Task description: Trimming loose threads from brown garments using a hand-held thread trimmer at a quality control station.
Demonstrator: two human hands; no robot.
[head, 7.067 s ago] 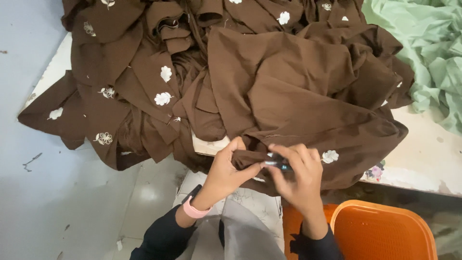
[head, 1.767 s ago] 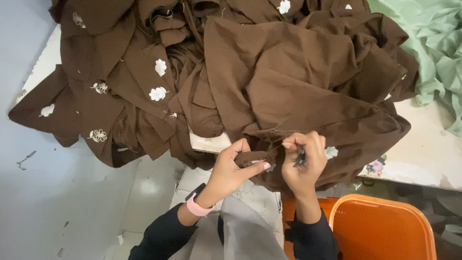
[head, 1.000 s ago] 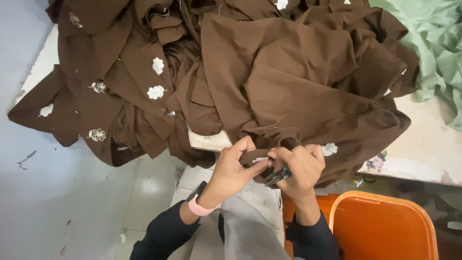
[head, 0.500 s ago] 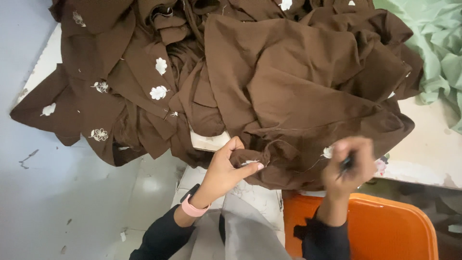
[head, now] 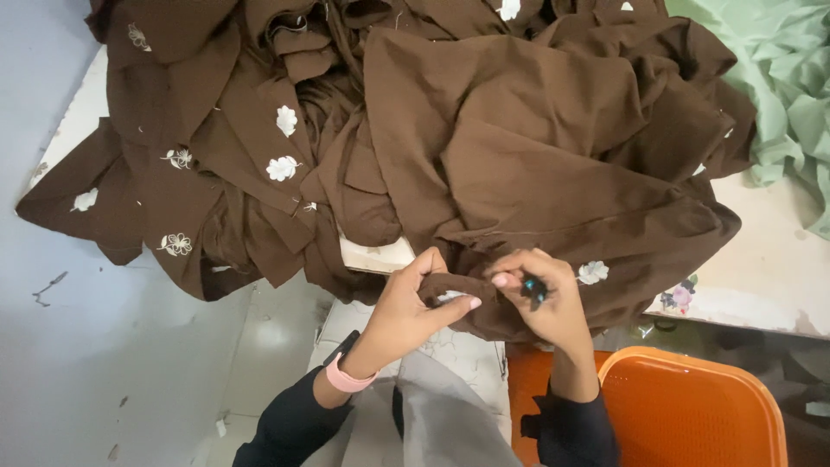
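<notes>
Left hand: thumb and fingers pinched on a folded edge of the brown fabric, at the near rim of the table. A pink wristband sits at the wrist, above a black sleeve.

Right hand: closed around a small dark tool with a teal spot, its tip at the same fabric edge, just beside the left thumb. The two hands nearly touch; the fabric edge runs between them.

Brown fabric: large heap covering most of the table, rumpled, several layers hanging over the left and near edges. White embroidered flowers show on the left-hand pieces; one more flower lies just right of the right hand.

Pale green cloth: bunched at the far right corner of the table, touching the brown heap.

Orange plastic basket: below the table edge, at the person's right, beside the right forearm.

Floor: grey, scuffed, at left.
</notes>
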